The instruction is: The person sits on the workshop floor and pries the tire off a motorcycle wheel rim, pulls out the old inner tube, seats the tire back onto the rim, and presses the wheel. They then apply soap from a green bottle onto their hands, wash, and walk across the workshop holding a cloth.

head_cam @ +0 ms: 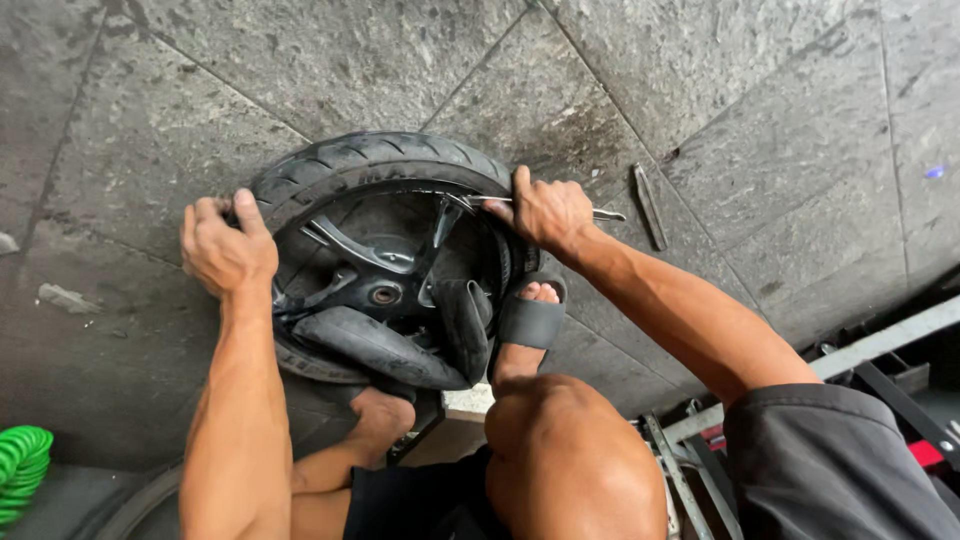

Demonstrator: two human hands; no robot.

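A black motorcycle wheel with its tyre [370,160] lies flat on the grey stone floor. A limp black inner tube [385,345] spills over the spoked rim [375,260]. My left hand [225,250] grips the tyre's left edge. My right hand [545,212] is closed on a metal tyre lever [480,200] wedged between tyre and rim at the right side. My sandalled right foot [530,320] presses on the wheel's right edge, and my bare left foot [380,415] rests at its near side.
A second metal lever [650,207] lies on the floor right of the wheel. A green coiled hose [20,465] sits at the lower left. A metal frame with red parts [880,350] stands at the lower right.
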